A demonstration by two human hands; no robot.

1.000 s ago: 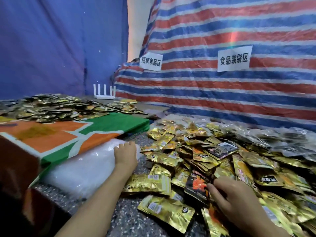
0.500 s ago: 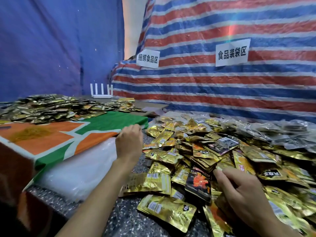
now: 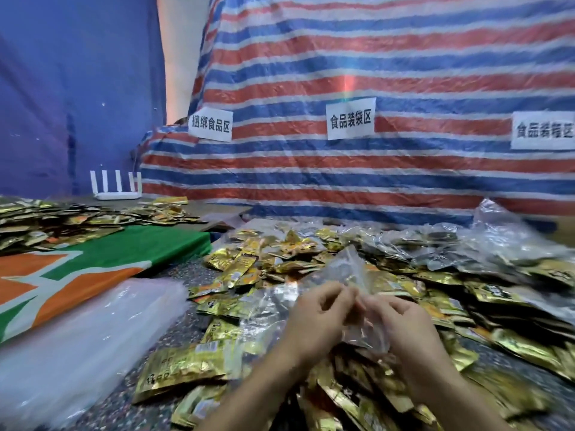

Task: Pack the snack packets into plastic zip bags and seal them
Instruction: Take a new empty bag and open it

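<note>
A clear plastic zip bag (image 3: 345,269) is held up over the heap of gold snack packets (image 3: 311,253). My left hand (image 3: 317,318) and my right hand (image 3: 401,321) meet at its lower edge, and the fingers of both pinch the plastic. The bag is blurred and I cannot tell whether anything is inside it. A large gold packet (image 3: 183,368) lies flat at the near left of the heap. A stack of empty clear bags (image 3: 84,337) lies to the left on the speckled table.
A green, orange and white box (image 3: 93,269) stands at the left, with more gold packets (image 3: 46,222) spread behind it. Filled clear bags (image 3: 485,244) pile up at the back right. A white router (image 3: 116,188) and a striped tarp (image 3: 373,73) with paper signs stand behind.
My left hand left the stack of empty bags and came right carrying a clear bag. My right hand rose off the packets to meet it. The camera tilted up.
</note>
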